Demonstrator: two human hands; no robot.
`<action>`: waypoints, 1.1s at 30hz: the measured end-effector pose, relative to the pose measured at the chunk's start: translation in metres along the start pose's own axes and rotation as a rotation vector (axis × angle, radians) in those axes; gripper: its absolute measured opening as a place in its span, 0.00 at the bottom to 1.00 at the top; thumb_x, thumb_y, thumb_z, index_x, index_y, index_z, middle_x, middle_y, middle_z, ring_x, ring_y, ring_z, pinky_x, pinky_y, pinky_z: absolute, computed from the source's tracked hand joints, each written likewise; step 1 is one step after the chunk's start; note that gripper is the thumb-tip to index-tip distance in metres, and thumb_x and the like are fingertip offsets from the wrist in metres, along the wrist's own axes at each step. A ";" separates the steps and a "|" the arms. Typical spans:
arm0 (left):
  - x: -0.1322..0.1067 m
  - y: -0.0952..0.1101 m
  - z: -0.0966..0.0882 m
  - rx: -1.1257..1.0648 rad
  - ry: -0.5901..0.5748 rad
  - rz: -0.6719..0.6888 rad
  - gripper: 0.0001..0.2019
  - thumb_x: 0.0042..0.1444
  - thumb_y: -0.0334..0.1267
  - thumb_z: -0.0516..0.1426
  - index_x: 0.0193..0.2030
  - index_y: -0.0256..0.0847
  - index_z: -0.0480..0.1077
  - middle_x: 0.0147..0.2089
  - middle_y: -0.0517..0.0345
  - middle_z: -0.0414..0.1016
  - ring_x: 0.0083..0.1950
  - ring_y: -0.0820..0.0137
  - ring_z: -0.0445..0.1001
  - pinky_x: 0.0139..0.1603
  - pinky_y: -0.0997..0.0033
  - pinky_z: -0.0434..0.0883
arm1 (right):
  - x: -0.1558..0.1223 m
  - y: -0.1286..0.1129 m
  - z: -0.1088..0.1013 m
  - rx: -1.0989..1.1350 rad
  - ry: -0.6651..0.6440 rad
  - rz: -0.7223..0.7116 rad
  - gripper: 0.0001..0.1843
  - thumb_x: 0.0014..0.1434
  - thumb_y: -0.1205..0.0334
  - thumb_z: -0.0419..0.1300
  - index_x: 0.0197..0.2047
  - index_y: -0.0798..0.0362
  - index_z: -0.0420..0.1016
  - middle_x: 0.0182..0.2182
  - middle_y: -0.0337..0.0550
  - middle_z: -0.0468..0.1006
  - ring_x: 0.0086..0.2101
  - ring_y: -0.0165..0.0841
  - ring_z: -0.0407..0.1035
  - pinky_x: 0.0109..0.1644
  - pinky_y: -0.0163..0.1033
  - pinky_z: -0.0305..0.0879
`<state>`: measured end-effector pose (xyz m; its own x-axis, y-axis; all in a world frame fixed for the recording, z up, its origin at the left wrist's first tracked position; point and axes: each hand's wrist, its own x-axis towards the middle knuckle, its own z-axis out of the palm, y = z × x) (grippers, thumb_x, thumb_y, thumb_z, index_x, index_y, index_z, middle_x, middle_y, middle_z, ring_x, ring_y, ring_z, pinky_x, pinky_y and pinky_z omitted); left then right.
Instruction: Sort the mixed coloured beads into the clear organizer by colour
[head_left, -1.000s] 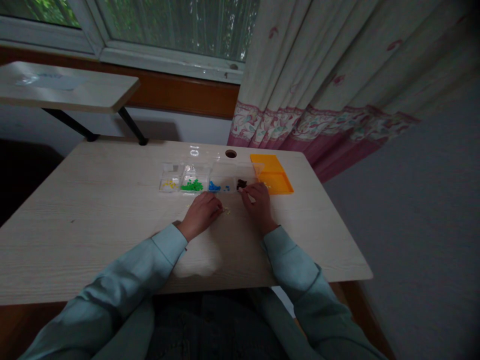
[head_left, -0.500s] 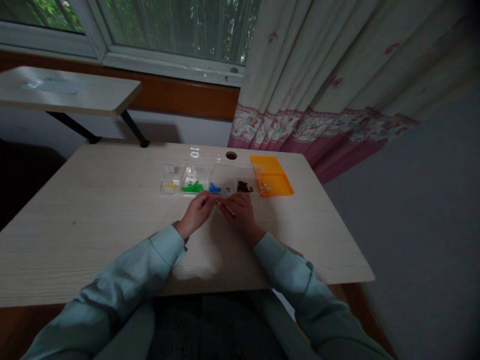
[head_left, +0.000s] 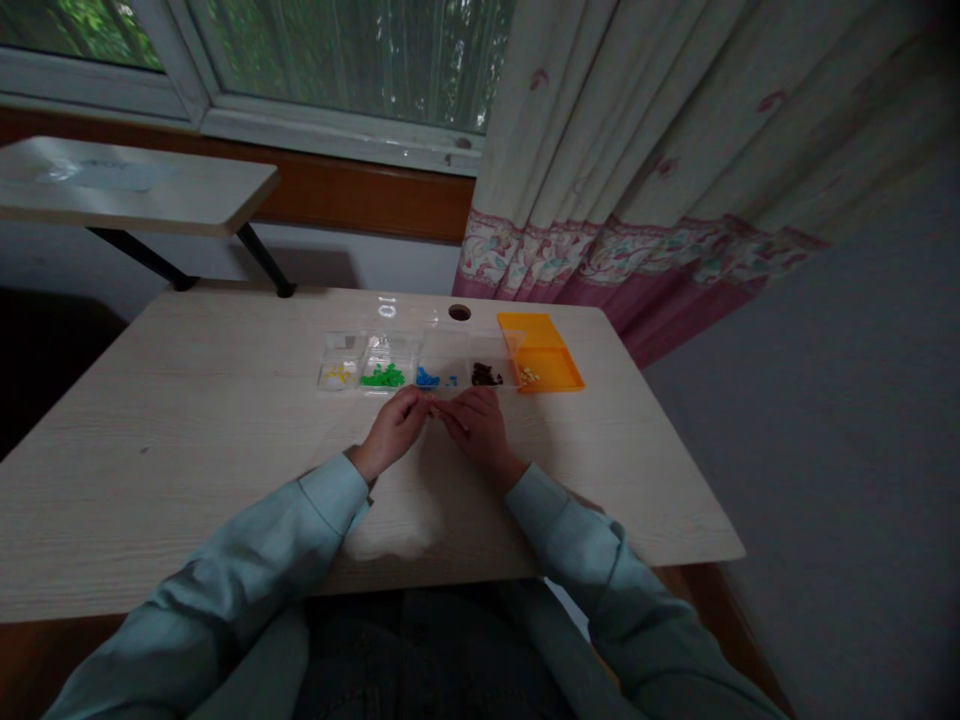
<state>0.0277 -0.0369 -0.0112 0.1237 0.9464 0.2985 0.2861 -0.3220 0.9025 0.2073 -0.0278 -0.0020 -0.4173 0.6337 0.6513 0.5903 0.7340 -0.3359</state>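
Observation:
My left hand [head_left: 394, 430] and my right hand [head_left: 474, 424] meet fingertip to fingertip over the pale wooden table [head_left: 225, 420], just in front of a row of clear compartments [head_left: 420, 360]. Both hands are pinched closed on something tiny between them that I cannot make out. The compartments hold yellow beads [head_left: 339, 374], green beads [head_left: 383, 376], blue beads [head_left: 428, 377] and dark brown beads [head_left: 487, 377]. An orange tray [head_left: 541, 352] with a few pale bits sits right of the row.
A round cable hole [head_left: 460, 312] lies behind the compartments. A second small table [head_left: 127, 185] stands at the back left under the window. A patterned curtain [head_left: 637, 180] hangs at the right. The table's right edge drops to the grey floor.
My right hand left the brown bead compartment and came back left to meet my left hand. My left hand lifted slightly off the table. Both now pinch together at the middle.

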 end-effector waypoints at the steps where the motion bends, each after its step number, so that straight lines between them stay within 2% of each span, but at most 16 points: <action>1: 0.000 0.001 0.000 0.009 -0.007 0.005 0.17 0.65 0.47 0.49 0.30 0.39 0.67 0.31 0.56 0.68 0.36 0.69 0.68 0.39 0.69 0.67 | 0.000 0.000 0.000 -0.004 -0.001 0.004 0.11 0.64 0.58 0.57 0.43 0.45 0.81 0.31 0.41 0.79 0.38 0.34 0.69 0.47 0.44 0.63; 7: -0.001 0.005 0.000 0.057 -0.016 0.063 0.18 0.66 0.44 0.47 0.28 0.39 0.67 0.31 0.57 0.68 0.36 0.70 0.68 0.41 0.69 0.67 | 0.002 -0.004 -0.004 -0.066 -0.025 0.008 0.11 0.65 0.58 0.55 0.41 0.43 0.81 0.30 0.40 0.80 0.36 0.35 0.70 0.46 0.45 0.65; 10: -0.002 0.006 0.000 0.063 -0.008 0.042 0.19 0.67 0.45 0.46 0.30 0.39 0.68 0.31 0.56 0.68 0.37 0.69 0.68 0.42 0.69 0.66 | 0.004 0.005 -0.010 -0.120 0.001 0.043 0.11 0.65 0.57 0.55 0.40 0.44 0.81 0.31 0.39 0.80 0.37 0.35 0.70 0.47 0.44 0.65; 13: -0.003 0.007 -0.003 0.061 -0.002 0.015 0.20 0.68 0.46 0.44 0.32 0.39 0.70 0.31 0.56 0.69 0.37 0.69 0.69 0.42 0.69 0.67 | 0.007 0.031 -0.023 -0.173 0.078 0.122 0.12 0.65 0.57 0.56 0.39 0.48 0.80 0.32 0.43 0.81 0.37 0.35 0.70 0.47 0.44 0.63; 17: -0.003 0.007 -0.008 0.095 -0.005 0.036 0.20 0.68 0.46 0.45 0.32 0.39 0.71 0.31 0.56 0.69 0.37 0.69 0.69 0.42 0.68 0.67 | 0.002 0.080 -0.048 -0.272 0.181 0.279 0.15 0.65 0.57 0.53 0.39 0.53 0.80 0.33 0.47 0.80 0.36 0.38 0.68 0.45 0.47 0.60; 19: -0.003 0.006 -0.011 0.122 0.003 0.056 0.20 0.67 0.47 0.46 0.32 0.39 0.71 0.31 0.56 0.69 0.37 0.69 0.69 0.42 0.68 0.67 | -0.004 0.100 -0.058 -0.373 0.171 0.418 0.16 0.65 0.55 0.52 0.37 0.52 0.80 0.33 0.47 0.80 0.37 0.38 0.67 0.45 0.46 0.58; 21: -0.002 0.006 -0.011 0.140 0.008 0.065 0.19 0.67 0.47 0.47 0.32 0.39 0.72 0.31 0.56 0.69 0.36 0.69 0.69 0.41 0.68 0.67 | -0.009 0.113 -0.062 -0.436 0.144 0.490 0.17 0.64 0.54 0.52 0.37 0.52 0.81 0.33 0.48 0.80 0.38 0.39 0.65 0.45 0.46 0.57; 28: -0.001 0.007 -0.010 0.189 -0.011 0.098 0.18 0.67 0.44 0.47 0.31 0.39 0.72 0.31 0.56 0.70 0.37 0.68 0.70 0.42 0.67 0.67 | -0.015 0.118 -0.053 -0.481 0.072 0.505 0.17 0.63 0.55 0.52 0.34 0.53 0.80 0.38 0.52 0.78 0.43 0.43 0.63 0.46 0.49 0.57; 33: 0.000 -0.001 -0.009 0.230 -0.028 0.144 0.13 0.66 0.38 0.49 0.37 0.39 0.73 0.35 0.54 0.72 0.39 0.68 0.70 0.43 0.67 0.68 | -0.015 0.119 -0.055 -0.434 0.164 0.496 0.19 0.66 0.54 0.50 0.37 0.53 0.80 0.37 0.51 0.78 0.42 0.41 0.64 0.46 0.48 0.57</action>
<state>0.0194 -0.0362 -0.0089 0.2037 0.8905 0.4068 0.4716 -0.4533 0.7563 0.3220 0.0370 -0.0140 0.0650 0.7997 0.5969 0.9228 0.1795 -0.3408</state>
